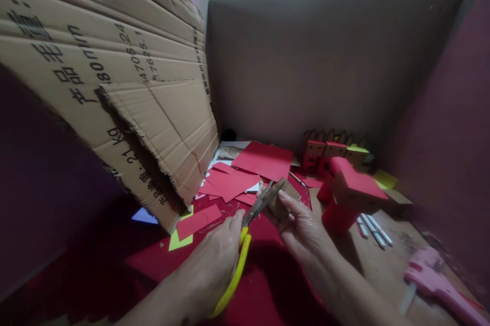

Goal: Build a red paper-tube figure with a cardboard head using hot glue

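Yellow-handled scissors (238, 271) are in my left hand (221, 245), which is closed round the handles. The scissor blades are parted and point up and to the right, at the edge of a small brown cardboard piece (284, 198). That piece is pinched in my right hand (300, 224), with the thumb on its upper face and the fingers beneath. Beyond both hands lie overlapping sheets of red paper (264, 158). A red strip (199, 221) rests over a yellow-green paper (179, 240) to the left of my left hand.
A large cardboard sheet (168, 111) leans at the left. To the right stand a red paper-and-cardboard figure (340, 208) and several smaller ones (335, 149) behind it. Several markers (373, 230) and a pink glue gun (432, 275) lie on the right.
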